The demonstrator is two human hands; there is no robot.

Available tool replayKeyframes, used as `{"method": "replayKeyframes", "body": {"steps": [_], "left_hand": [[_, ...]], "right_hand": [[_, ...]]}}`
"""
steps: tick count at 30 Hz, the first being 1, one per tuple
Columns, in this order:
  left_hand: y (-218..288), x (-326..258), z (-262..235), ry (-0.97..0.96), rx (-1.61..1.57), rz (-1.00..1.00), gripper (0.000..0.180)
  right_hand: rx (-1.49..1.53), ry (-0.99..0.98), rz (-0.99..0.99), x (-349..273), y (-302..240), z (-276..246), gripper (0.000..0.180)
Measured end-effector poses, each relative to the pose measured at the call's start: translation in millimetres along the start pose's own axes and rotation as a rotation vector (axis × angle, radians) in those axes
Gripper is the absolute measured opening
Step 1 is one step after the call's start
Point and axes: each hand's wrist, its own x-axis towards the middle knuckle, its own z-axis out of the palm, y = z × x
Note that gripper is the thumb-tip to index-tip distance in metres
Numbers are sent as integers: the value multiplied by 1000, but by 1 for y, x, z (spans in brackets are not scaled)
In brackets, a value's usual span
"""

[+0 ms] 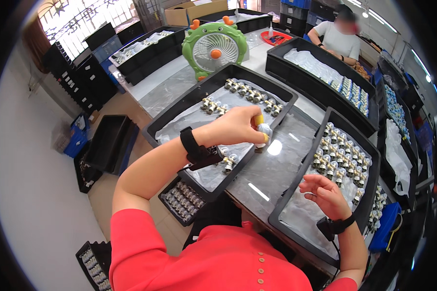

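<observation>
My left hand (235,126), yellow covers on its fingertips, reaches over the right edge of the left black tray (162,127). Pinched between thumb and finger is a small clear-domed piece (264,129), partly hidden by them. Rows of similar pieces (245,89), clear on top with brass-coloured and dark lower parts, stand on the tray's white liner. My right hand (325,195) hovers over the right black tray (375,160), its fingers curved and apart, with nothing in them. More of the pieces (340,154) stand in rows in this tray, just beyond that hand.
A green animal-shaped fan (214,48) stands behind the left tray. Across the grey table, a person (342,36) works beside a long black tray (296,63). Stacked bins (85,77) and a black crate (110,143) are on the floor at left. A blue bin (386,225) sits at right.
</observation>
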Motion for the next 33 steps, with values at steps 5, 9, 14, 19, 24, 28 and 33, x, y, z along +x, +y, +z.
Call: {"method": "replayKeyframes", "body": {"steps": [5,9,14,19,24,28,33], "left_hand": [[11,20,36,-158,-241,15,34],[20,30,61,-275,-504,-11,49],[26,28,82,-423,-780,-17,48],[25,30,97,-423,-809,5,51],[24,29,92,-427,-846,-5,50],[25,30,83,-421,-904,-20,49],[24,29,94,-433,-845,-48,43]], "right_hand": [[-62,34,0,-2,-4,2,43],[-85,68,-42,-4,-7,0,41],[-194,163,-130,-2,-8,13,41],[-252,239,-189,0,0,8,36],[-285,256,-162,1,1,8,37],[-297,256,-135,1,0,7,39],[-289,257,-191,5,2,8,42]]}}
